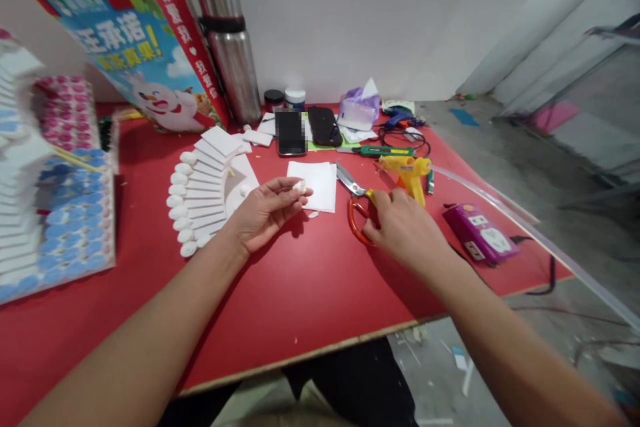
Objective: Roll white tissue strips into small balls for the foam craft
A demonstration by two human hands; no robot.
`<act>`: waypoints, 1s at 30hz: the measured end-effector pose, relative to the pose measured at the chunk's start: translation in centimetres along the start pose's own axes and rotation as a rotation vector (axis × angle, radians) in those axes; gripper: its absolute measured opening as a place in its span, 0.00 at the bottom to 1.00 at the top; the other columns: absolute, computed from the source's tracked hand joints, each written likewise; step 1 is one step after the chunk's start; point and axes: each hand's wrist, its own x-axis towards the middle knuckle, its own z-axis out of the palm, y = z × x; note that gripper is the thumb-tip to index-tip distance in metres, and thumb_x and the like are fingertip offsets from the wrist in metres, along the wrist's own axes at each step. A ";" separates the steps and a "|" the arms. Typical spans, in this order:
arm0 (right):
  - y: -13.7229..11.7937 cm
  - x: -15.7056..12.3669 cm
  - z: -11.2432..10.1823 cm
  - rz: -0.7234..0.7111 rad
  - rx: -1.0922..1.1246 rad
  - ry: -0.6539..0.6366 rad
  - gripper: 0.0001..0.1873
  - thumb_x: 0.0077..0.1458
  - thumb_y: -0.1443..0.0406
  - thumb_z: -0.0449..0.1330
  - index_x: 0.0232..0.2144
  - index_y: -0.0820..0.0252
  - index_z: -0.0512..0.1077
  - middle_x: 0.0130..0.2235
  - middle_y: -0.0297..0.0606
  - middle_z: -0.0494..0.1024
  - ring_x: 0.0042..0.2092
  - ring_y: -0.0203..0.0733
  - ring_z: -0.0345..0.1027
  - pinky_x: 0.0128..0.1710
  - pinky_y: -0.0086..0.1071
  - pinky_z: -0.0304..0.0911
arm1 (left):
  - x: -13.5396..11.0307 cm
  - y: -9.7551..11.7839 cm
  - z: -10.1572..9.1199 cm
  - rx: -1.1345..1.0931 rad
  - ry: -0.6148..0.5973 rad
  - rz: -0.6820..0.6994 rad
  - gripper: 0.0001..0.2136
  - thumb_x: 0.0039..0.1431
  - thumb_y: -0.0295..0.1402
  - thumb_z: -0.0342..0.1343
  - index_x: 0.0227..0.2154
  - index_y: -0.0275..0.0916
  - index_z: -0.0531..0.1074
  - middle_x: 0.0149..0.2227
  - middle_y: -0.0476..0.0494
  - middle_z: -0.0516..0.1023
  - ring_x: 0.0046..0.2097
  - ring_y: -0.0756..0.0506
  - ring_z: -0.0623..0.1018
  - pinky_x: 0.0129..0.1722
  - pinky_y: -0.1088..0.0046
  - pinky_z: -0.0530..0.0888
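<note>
My left hand [265, 210] is raised palm up over the red table [300, 287], its fingertips pinched on a small white foam piece [299, 185]. My right hand [400, 227] lies on the orange-handled scissors [356, 203], fingers curled round the handles while the blades rest on the table. A white foam sheet [315, 185] sits between the two hands. A fan-shaped white foam model [205, 190] with rounded tips lies just left of my left hand. A tiny white scrap [313, 215] rests on the table below the sheet.
A yellow glue gun [410, 173] and a purple power strip [480, 233] lie right of the scissors. A phone [291, 132], black case [324, 125], steel flask [231, 53], a green-handled tool and small jars stand at the back. A blue, pink and white foam structure [55, 200] fills the left.
</note>
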 end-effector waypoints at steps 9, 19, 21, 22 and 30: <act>-0.3 0.9 -0.6 0.161 0.167 -0.175 0.22 0.60 0.63 0.56 0.54 0.68 0.66 0.42 0.56 0.81 0.46 0.64 0.78 0.37 0.41 0.63 | -0.1 0.3 0.1 -0.007 0.033 -0.010 0.06 0.54 0.15 0.64 0.33 0.29 0.80 0.35 0.42 0.82 0.31 0.54 0.81 0.33 0.87 0.80; 2.3 -1.8 0.8 0.002 0.825 0.086 0.26 0.56 0.55 0.65 0.53 0.55 0.63 0.33 0.33 0.77 0.30 0.41 0.70 0.31 0.33 0.63 | -0.1 -0.1 0.4 -0.065 0.056 -0.004 0.07 0.56 0.14 0.62 0.32 0.31 0.80 0.34 0.40 0.83 0.34 0.51 0.84 0.35 0.84 0.81; 1.9 -2.3 0.5 -0.050 0.849 0.108 0.32 0.52 0.50 0.69 0.51 0.54 0.63 0.36 0.35 0.77 0.33 0.42 0.72 0.33 0.33 0.65 | -0.1 -0.2 0.4 -0.063 0.063 -0.002 0.08 0.56 0.14 0.62 0.32 0.31 0.80 0.35 0.40 0.84 0.35 0.51 0.84 0.36 0.83 0.81; 1.6 -2.6 0.3 -0.081 0.843 0.111 0.34 0.50 0.48 0.70 0.51 0.55 0.63 0.38 0.37 0.78 0.35 0.43 0.72 0.34 0.34 0.66 | -0.1 -0.2 0.4 -0.059 0.065 -0.004 0.08 0.56 0.14 0.62 0.32 0.31 0.80 0.35 0.40 0.84 0.35 0.51 0.84 0.37 0.84 0.81; -0.6 -3.1 0.9 -0.326 0.668 0.238 0.38 0.49 0.46 0.71 0.53 0.60 0.63 0.46 0.46 0.77 0.43 0.51 0.74 0.40 0.39 0.68 | -0.2 -0.1 0.7 -0.046 0.051 -0.017 0.07 0.54 0.14 0.63 0.32 0.30 0.80 0.32 0.44 0.83 0.33 0.52 0.83 0.37 0.83 0.80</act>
